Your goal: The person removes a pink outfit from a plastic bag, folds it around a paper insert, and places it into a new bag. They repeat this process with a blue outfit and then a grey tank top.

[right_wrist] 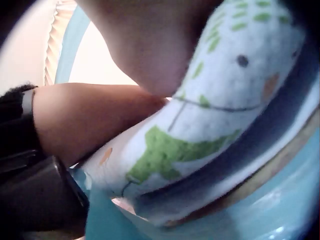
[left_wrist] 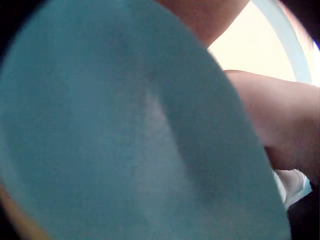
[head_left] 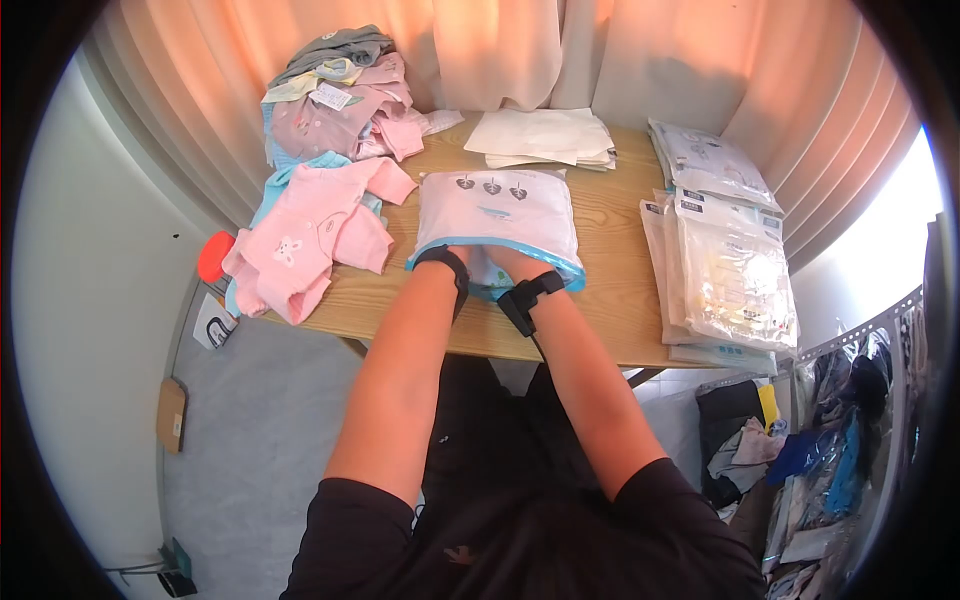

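Note:
A white bag with a blue edge and a dark printed pattern lies on the table, its mouth toward the person. Both the left hand and the right hand reach inside it, and their fingers are hidden there. White cloth with green and orange print sits in the bag, right against the right hand in the right wrist view. The bag's blue edge fills most of the left wrist view. What the fingers do inside, I cannot tell.
Pink baby clothes lie at the left, before a heap of folded garments. White sheets rest at the back of the wooden table. Packaged garments are stacked at the right. Hanging clothes stand beyond the table's right side.

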Available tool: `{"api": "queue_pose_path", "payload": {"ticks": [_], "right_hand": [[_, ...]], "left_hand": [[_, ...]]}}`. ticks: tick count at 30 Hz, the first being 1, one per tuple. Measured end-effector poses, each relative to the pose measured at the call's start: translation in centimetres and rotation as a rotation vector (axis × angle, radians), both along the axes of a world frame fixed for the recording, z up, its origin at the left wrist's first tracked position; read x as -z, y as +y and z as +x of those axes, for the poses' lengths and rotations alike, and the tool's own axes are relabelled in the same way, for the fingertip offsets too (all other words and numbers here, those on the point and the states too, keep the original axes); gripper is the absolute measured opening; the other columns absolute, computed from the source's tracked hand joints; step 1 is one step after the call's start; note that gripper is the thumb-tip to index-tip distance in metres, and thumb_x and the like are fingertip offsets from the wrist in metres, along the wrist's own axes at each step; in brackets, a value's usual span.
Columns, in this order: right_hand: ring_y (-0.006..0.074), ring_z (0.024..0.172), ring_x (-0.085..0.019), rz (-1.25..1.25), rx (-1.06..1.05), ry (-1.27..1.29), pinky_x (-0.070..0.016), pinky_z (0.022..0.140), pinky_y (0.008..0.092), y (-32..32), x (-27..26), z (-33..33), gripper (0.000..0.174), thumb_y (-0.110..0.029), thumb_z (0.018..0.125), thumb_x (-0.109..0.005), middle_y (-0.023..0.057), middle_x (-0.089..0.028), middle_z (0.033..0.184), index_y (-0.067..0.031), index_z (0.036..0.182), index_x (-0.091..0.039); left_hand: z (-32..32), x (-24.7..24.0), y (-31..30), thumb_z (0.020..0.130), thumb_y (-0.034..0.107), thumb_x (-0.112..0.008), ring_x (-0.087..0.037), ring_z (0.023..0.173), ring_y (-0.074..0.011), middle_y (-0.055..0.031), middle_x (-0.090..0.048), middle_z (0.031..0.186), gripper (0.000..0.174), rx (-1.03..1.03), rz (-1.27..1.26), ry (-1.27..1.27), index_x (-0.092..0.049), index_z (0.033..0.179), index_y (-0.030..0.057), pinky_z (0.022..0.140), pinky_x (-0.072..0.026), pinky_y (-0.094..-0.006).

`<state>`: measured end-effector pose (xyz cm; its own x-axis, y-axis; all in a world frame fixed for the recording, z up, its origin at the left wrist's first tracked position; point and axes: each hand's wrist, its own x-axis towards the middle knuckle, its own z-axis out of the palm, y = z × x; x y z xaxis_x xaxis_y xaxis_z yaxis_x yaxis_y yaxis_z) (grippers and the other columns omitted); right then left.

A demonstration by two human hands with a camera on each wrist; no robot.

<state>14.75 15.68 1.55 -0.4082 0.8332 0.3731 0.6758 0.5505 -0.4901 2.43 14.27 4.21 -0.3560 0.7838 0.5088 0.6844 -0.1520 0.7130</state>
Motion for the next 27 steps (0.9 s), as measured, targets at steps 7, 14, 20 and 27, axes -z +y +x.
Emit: {"api": "queue_pose_path", "payload": {"ticks": [7, 14, 20, 27], "right_hand": [[0.0354, 0.127, -0.051, 0.117, -0.003, -0.133, -0.0365, 0.110, 0.0451, 2.0, 3.4, -0.1, 0.039, -0.031, 0.095, -0.052, 0.0143, -0.059, 0.136, -0.0127, 0.128, -0.063], [0.0357, 0.129, -0.050, 0.004, 0.069, 0.360, -0.0358, 0.110, 0.0443, 3.1, 7.2, 0.0, 0.041, -0.031, 0.095, -0.053, 0.0147, -0.058, 0.137, -0.0121, 0.130, -0.062], [0.0334, 0.112, -0.061, 0.050, -0.061, -0.046, -0.0467, 0.097, 0.0429, 1.0, -0.5, 2.9, 0.031, -0.031, 0.091, -0.058, 0.0140, -0.068, 0.118, -0.0114, 0.112, -0.070], [0.0332, 0.113, -0.061, -0.018, 0.017, -0.129, -0.0474, 0.097, 0.0423, -0.2, -2.1, 2.1, 0.036, -0.034, 0.091, -0.059, 0.0147, -0.068, 0.120, -0.0121, 0.117, -0.069]], "left_hand": [[-2.6, 7.5, 3.5, 0.086, 0.025, -0.066, -0.062, 0.105, -0.0329, -0.0192, -0.067, 0.109, 0.036, 0.136, 0.025, -0.057, -0.064, 0.113, 0.0022, 0.090, -0.0503, -0.0399], [2.9, -0.8, -3.1, 0.087, 0.024, -0.063, -0.063, 0.103, -0.0376, -0.0180, -0.068, 0.109, 0.029, -0.001, 0.195, 0.602, -0.067, 0.108, 0.0045, 0.090, -0.0504, -0.0437], [0.3, 1.7, -2.6, 0.086, 0.025, -0.062, -0.063, 0.105, -0.0352, -0.0167, -0.068, 0.113, 0.030, 0.080, -0.092, 0.436, -0.068, 0.110, 0.0081, 0.090, -0.0507, -0.0437], [-0.8, 1.1, -1.0, 0.084, 0.026, -0.066, -0.059, 0.117, -0.0361, -0.0175, -0.065, 0.124, 0.041, 0.100, -0.348, 0.533, -0.065, 0.121, 0.0100, 0.099, -0.0480, -0.0413]]}}
